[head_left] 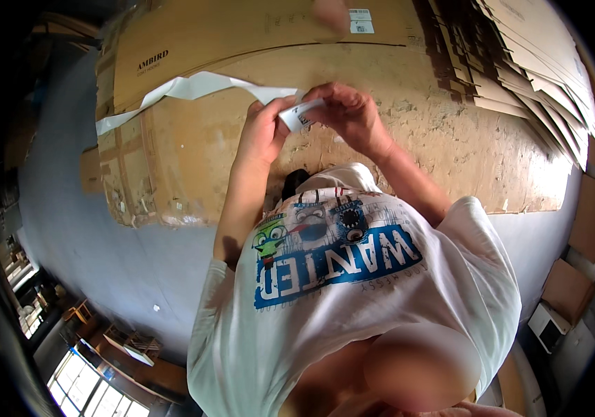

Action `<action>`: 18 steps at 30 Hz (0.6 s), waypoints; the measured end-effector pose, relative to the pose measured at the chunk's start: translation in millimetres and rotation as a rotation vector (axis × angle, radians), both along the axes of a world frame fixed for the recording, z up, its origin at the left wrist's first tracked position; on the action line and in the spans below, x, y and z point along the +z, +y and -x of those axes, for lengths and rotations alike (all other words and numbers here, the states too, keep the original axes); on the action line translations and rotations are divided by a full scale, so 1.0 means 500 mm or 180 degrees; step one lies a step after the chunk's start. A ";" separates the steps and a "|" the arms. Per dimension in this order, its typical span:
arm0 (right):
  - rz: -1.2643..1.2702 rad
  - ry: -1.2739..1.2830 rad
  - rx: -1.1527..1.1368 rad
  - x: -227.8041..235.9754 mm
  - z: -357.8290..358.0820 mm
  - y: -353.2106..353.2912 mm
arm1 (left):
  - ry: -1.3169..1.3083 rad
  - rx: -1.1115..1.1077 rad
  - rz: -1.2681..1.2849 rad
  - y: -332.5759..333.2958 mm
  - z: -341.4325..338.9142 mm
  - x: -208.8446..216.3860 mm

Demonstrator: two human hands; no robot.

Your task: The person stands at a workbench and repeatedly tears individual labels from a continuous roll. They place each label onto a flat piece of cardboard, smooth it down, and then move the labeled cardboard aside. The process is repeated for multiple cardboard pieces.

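A white printed label, curved into a bend, is between my two hands over the worktop. My left hand is closed on its left end, thumb and fingers pinched together. At the label's right end my right hand curls its fingers against it. A long white paper strip runs from beside my left fingers out to the left, wavy, over the cardboard. Whether strip and label are joined is hidden by my fingers. Beyond my hands lies a flat brown carton bearing a white sticker.
Brown cardboard with a scuffed, taped surface covers the worktop. Flattened cartons are stacked at the far right. A blurred skin-coloured shape, perhaps another person's hand, shows at the far edge. Grey floor lies to the left.
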State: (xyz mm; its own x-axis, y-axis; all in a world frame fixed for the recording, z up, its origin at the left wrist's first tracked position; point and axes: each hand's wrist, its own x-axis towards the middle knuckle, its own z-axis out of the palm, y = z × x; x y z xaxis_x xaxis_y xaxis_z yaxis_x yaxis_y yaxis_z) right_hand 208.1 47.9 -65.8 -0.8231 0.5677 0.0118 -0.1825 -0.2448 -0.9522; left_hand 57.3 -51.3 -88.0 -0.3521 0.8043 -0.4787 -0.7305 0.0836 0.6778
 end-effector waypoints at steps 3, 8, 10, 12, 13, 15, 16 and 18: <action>-0.0933 -0.0215 -0.0135 -0.003 0.009 -0.013 | -0.0079 0.0234 0.0054 -0.025 0.003 -0.017; -0.1617 -0.0231 -0.0423 -0.016 0.004 0.003 | 0.0687 0.1039 0.0920 -0.157 0.058 -0.148; -0.1281 -0.0052 -0.0689 -0.031 0.001 0.016 | 0.0970 0.1666 0.1886 -0.267 0.087 -0.244; -0.0763 0.0004 -0.1292 -0.078 -0.011 0.070 | 0.1222 0.1439 0.1153 -0.356 0.084 -0.246; -0.0379 0.0364 -0.1526 -0.137 -0.023 0.114 | 0.1271 0.1548 0.1416 -0.409 0.097 -0.266; 0.0510 -0.0202 -0.1875 -0.134 -0.042 0.179 | 0.1005 0.1754 0.1637 -0.457 0.105 -0.279; -0.0385 -0.0683 -0.2069 -0.141 -0.051 0.214 | 0.0716 0.1818 0.1579 -0.455 0.106 -0.255; -0.2154 -0.1639 -0.2321 -0.169 -0.054 0.275 | 0.0186 0.1982 0.1468 -0.448 0.113 -0.234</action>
